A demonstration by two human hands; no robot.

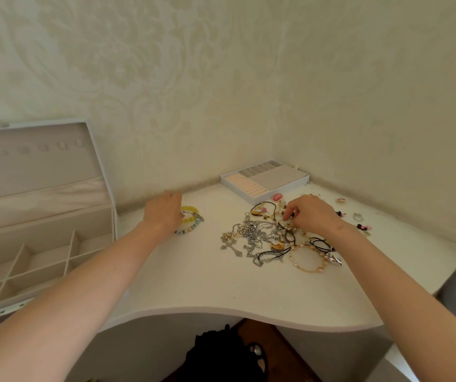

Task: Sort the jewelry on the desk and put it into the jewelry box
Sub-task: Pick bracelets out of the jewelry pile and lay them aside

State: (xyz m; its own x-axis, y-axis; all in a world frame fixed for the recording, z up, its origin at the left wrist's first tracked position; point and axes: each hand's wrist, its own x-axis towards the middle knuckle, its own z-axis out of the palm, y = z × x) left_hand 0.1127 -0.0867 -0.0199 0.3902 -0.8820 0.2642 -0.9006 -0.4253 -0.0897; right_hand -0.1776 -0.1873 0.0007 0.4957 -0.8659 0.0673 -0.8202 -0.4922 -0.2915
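Note:
A tangled pile of jewelry [265,238] lies on the white desk [221,288]: silver chains, black cords, a pearl bracelet [308,257]. My right hand [312,213] is over the pile's far side, with fingertips pinching a small piece there. My left hand [163,212] rests on the desk to the left, fingers curled over a yellow bead bracelet [189,212] and a pastel bead bracelet [193,224]; whether it grips them is hidden. The open white jewelry box [42,244] with divided compartments stands at the far left.
A removable tray [265,179] with ring rolls and a flat section sits in the desk's back corner by the wall. Small earrings and a ring [357,216] lie scattered at right. The desk's curved front edge is near me, with dark items on the floor below.

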